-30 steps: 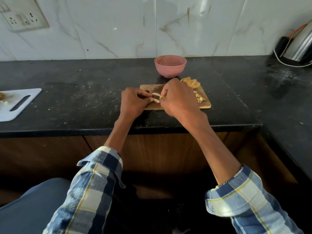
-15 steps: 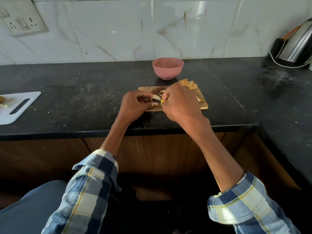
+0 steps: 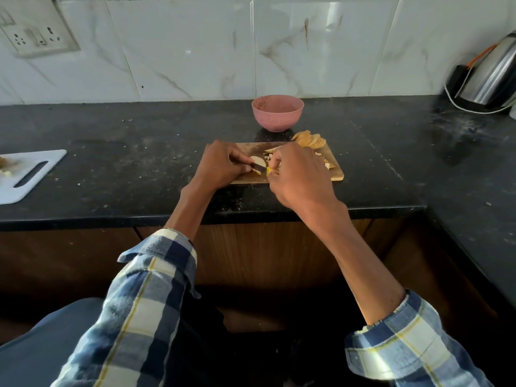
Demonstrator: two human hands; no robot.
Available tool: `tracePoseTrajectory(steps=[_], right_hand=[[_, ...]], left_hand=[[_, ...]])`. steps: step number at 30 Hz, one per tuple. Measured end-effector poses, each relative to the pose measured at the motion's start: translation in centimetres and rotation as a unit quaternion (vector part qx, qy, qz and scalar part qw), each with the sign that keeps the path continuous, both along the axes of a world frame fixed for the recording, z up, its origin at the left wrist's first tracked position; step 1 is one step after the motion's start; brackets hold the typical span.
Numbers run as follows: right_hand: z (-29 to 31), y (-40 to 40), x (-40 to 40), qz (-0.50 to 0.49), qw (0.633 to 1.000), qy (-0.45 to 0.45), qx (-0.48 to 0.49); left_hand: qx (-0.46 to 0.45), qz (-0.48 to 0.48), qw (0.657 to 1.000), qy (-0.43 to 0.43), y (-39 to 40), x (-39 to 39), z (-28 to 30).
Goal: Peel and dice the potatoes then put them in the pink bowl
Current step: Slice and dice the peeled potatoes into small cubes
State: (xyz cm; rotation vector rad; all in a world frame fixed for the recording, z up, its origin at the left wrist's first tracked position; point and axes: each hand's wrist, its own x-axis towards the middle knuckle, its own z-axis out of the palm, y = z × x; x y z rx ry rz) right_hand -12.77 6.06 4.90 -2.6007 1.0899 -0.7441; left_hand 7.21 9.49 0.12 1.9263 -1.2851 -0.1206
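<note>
Wooden board point(image 3: 336, 174) crowded by potato slices point(image 3: 311, 140), pink bowl point(image 3: 277, 112) behind.

**Black counter and what sits on it**

A dark speckled countertop point(image 3: 139, 174) spans the middle of the frame. At centre lies a wooden cutting board point(image 3: 333, 174), with a pink bowl point(image 3: 277, 113) just behind it. A white cutting board point(image 3: 28, 174) sits at far left, a steel kettle point(image 3: 494, 76) at upper right.

My shirt sleeves point(image 3: 156, 289) are plaid: navy, pale blue, cream, thin yellow lines. Cuffs rolled back. Forearms bare.
</note>
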Motion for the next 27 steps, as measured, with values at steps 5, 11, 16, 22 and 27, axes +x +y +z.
tracePoseTrajectory(steps=[5, 11, 16, 22, 27], right_hand=[[-0.2, 0.4, -0.3, 0.012, 1.0, 0.009, -0.011], [-0.3, 1.5, -1.0, 0.025, 0.999, 0.014, -0.027], [0.2, 1.5, -2.2, 0.02, 0.999, 0.0, -0.031], [0.3, 0.6, -2.7, -0.006, 0.999, -0.045, -0.018], [-0.3, -1.1, -2.4, -0.032, 0.994, -0.099, -0.027]], left_hand=[[0.01, 0.015, 0.999, -0.029, -0.7, 0.3, 0.1], [0.032, 0.01, 0.997, -0.069, -1.2, 0.3, 1.0], [0.021, -0.003, 0.995, -0.094, -1.0, 0.5, 0.3], [0.006, -0.048, 0.994, -0.096, -0.8, 0.5, -0.7], [0.086, -0.174, 0.979, -0.066, -1.5, 2.5, -0.1]])
